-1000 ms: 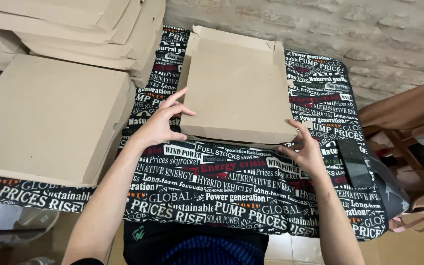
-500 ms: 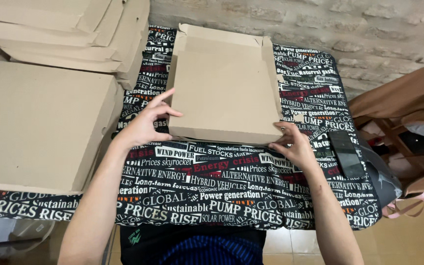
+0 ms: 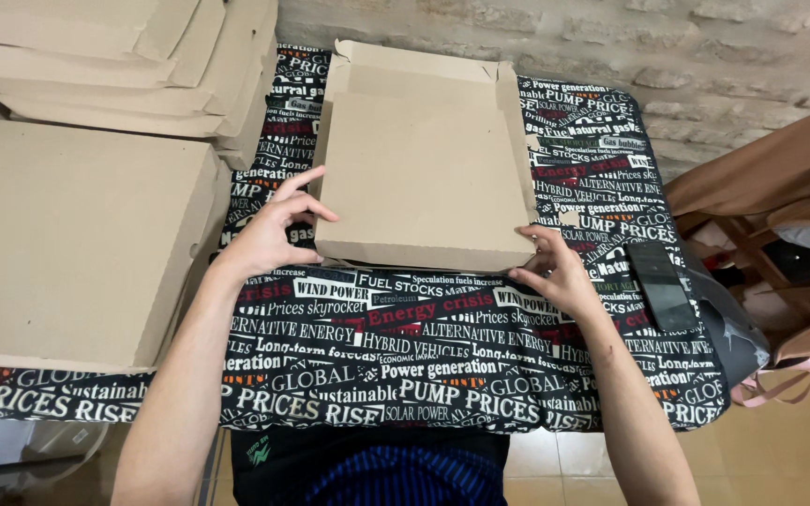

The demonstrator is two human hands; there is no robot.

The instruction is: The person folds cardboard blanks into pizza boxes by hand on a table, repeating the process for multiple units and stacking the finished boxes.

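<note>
Flat cardboard box [image 3: 424,169] lies mid-table on printed black cloth [image 3: 405,347], lid down. Your left hand [image 3: 269,234] pinches its near-left corner, fingers curled onto edge. Your right hand [image 3: 555,272] grips near-right corner, fingers bent around it. Finished box [image 3: 67,244] sits left; more boxes stacked [image 3: 114,56] behind.

The light is soft and even, quite bright, with no glare. Only weak shadows lie under the cardboard box [image 3: 424,169]. The picture is sharp; edges bend slightly.
</note>
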